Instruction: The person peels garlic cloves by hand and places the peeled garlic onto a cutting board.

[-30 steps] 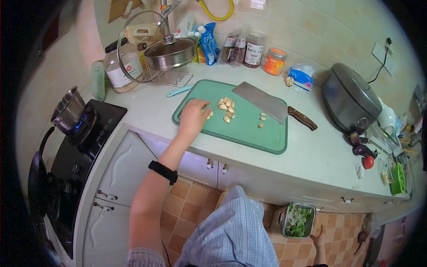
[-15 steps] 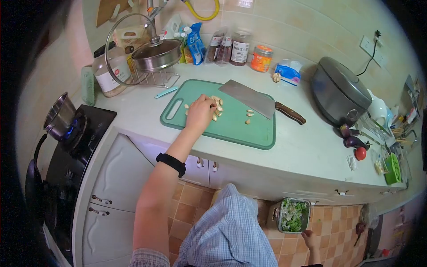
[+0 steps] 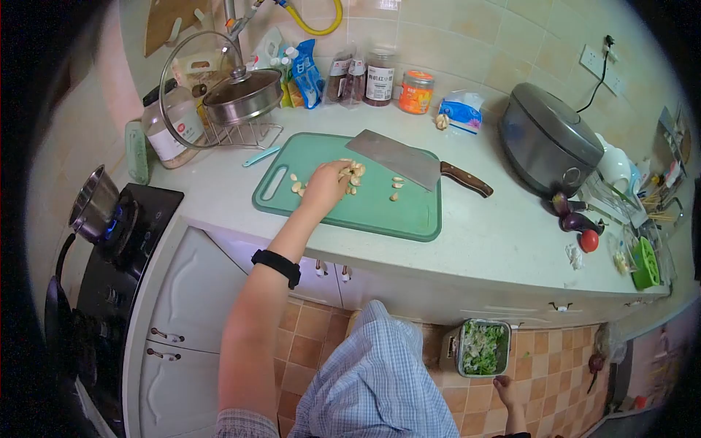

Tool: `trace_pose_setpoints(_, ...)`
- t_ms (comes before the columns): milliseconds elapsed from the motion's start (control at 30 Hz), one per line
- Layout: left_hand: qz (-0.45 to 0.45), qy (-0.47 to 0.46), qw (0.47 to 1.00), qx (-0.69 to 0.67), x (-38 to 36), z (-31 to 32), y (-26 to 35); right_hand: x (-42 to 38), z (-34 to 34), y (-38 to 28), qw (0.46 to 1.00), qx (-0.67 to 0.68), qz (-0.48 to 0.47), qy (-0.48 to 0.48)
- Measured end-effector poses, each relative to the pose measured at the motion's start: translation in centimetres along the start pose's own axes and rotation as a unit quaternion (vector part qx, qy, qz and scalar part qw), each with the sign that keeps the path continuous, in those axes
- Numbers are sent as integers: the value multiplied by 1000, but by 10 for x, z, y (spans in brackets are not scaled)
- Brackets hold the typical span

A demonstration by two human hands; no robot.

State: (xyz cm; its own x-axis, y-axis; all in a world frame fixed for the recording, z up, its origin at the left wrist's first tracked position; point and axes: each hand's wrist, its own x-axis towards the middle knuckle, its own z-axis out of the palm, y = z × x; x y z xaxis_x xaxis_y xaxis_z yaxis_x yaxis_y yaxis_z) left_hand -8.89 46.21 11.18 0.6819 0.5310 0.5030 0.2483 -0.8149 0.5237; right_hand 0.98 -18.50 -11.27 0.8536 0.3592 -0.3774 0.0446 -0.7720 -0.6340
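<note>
My left hand (image 3: 326, 190), with a black band on the wrist, is over the green cutting board (image 3: 365, 217). Its fingers are bent and closed round part of a small pile of peeled garlic cloves (image 3: 356, 170). A few loose cloves (image 3: 296, 186) lie left of the hand, and several more (image 3: 395, 188) lie to the right below the blade. The cleaver (image 3: 394, 157) rests flat across the board's far right, its wooden handle over the edge. Low down, my right hand (image 3: 507, 393) is beside the bin (image 3: 447, 350), fingers curled together; whatever they may hold is hidden.
A steel pot (image 3: 95, 201) sits over a blue flame on the left hob (image 3: 157, 212). A lidded pan (image 3: 244, 102) and jars line the wall. The rice cooker (image 3: 549, 142), eggplants (image 3: 580, 221) and a tomato (image 3: 588, 240) stand at right. Green scraps fill the floor bin.
My left hand has shifted slightly right over the board, and more cloves show at its left. The whole view has moved a little. My right hand stays by the bin.
</note>
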Motion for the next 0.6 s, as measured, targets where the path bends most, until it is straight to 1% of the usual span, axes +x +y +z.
trace_pose_setpoints(33,0,-2,1000,0,-1,0,0,-2,1,-1,1000,1,2,-1)
trace_pose_setpoints(100,-27,19,997,-77,-3,-1,-1,-4,2,-6,1000,-11,-15,10)
trace_pose_setpoints(233,-19,42,997,-54,-2,-5,-12,0,5,-4,1000,-12,-25,-7)
trace_pose_setpoints(300,-9,-56,991,-122,-2,-8,-13,2,6,-6,999,-23,-25,-4)
trace_pose_setpoints(333,-9,-56,991,-121,-3,-8,-11,2,7,-8,999,-23,-26,-4)
trace_pose_setpoints(400,-24,-21,977,-213,-5,-6,-5,1,7,-11,999,-9,-36,2)
trace_pose_setpoints(433,-23,-22,977,-213,-5,-6,-6,0,7,-12,999,-8,-35,3)
trace_pose_setpoints(467,5,40,994,-100,-6,-6,-7,0,8,-11,999,-5,-36,5)
trace_pose_setpoints(500,33,102,994,14,-6,-7,-8,0,8,-11,999,-2,-38,8)
trace_pose_setpoints(533,34,101,994,14,-6,-8,-8,0,9,-9,999,-2,-37,8)
trace_pose_setpoints(600,-14,-7,1000,27,-6,-10,-10,2,10,-3,999,0,-32,-2)
